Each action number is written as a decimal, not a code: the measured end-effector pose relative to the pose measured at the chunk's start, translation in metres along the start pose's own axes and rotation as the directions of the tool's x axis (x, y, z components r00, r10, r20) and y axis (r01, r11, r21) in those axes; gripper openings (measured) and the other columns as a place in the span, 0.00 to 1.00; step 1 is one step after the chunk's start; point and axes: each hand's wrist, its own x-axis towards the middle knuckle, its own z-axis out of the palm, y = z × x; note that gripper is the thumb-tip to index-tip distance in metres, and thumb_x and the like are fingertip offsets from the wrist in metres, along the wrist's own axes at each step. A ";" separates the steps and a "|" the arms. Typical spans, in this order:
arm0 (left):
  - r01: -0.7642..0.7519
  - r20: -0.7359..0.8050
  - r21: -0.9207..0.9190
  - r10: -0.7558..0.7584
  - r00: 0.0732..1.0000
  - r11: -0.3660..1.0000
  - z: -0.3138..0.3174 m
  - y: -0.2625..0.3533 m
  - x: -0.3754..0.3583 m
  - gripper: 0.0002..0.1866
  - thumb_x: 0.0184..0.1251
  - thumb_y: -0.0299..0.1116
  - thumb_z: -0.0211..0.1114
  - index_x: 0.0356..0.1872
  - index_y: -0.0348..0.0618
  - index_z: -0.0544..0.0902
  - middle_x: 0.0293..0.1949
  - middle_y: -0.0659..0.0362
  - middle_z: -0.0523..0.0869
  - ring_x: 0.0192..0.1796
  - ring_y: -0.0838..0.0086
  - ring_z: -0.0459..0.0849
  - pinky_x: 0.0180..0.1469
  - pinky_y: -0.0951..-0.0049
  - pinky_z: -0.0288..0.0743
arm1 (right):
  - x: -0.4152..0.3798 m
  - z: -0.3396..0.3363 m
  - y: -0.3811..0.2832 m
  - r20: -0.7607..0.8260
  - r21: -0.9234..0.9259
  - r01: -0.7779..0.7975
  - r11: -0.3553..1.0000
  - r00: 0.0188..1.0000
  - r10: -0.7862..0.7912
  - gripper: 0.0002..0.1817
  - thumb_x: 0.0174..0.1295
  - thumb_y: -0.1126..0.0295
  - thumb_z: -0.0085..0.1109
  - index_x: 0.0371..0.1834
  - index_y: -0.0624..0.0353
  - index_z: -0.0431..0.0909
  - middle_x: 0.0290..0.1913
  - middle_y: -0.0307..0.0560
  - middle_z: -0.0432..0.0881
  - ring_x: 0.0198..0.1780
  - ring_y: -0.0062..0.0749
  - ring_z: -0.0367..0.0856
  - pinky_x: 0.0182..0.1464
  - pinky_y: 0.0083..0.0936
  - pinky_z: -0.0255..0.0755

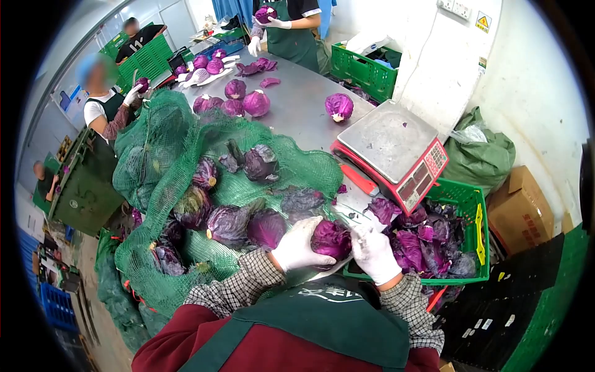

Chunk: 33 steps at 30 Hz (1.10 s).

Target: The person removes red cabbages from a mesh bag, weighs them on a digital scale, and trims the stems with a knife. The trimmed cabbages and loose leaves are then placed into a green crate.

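A purple cabbage (331, 240) is at the table's near edge, between my two white-gloved hands. My left hand (302, 245) grips its left side with the thumb and fingers. On its right side, my right hand (374, 251) has its fingers bent close to the cabbage; whether they hold something small is too unclear to tell. Just left of my hands, several darker cabbages (228, 224) lie on a green mesh bag (211, 245). To the right, loose purple leaves fill a green crate (477, 248).
A red scale (396, 142) stands on the metal table (297, 93), beside a knife with a red handle (359, 180). Trimmed cabbages (256, 103) sit farther back. Co-workers (288, 37) stand at the far side and left. A cardboard box (520, 211) is at right.
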 end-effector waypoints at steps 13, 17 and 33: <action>0.218 0.131 -0.660 -0.175 0.976 0.719 -0.015 -0.033 -0.039 0.60 0.36 0.45 0.84 0.70 0.31 0.57 0.65 0.46 0.69 0.68 0.64 0.69 0.72 0.63 0.61 | -0.047 0.023 0.070 -0.051 0.401 -0.400 0.824 0.888 0.456 0.14 0.59 0.69 0.60 0.45 0.64 0.79 0.44 0.54 0.80 0.47 0.48 0.78 0.55 0.35 0.72; 0.242 0.214 -0.372 -0.171 0.962 0.896 -0.037 -0.039 -0.033 0.61 0.39 0.39 0.85 0.73 0.35 0.52 0.68 0.46 0.65 0.71 0.62 0.65 0.73 0.64 0.58 | 0.001 0.025 -0.005 0.263 0.507 -0.350 0.788 0.933 0.245 0.25 0.61 0.66 0.63 0.61 0.61 0.74 0.48 0.52 0.81 0.53 0.38 0.78 0.55 0.29 0.71; 0.109 0.073 -0.187 -0.097 0.993 0.976 -0.039 -0.033 -0.049 0.53 0.43 0.53 0.79 0.69 0.39 0.64 0.68 0.44 0.65 0.72 0.55 0.61 0.74 0.61 0.55 | 0.011 0.050 0.002 0.228 0.343 -0.167 0.924 0.969 0.091 0.18 0.60 0.72 0.54 0.55 0.59 0.78 0.57 0.51 0.76 0.49 0.37 0.80 0.52 0.26 0.75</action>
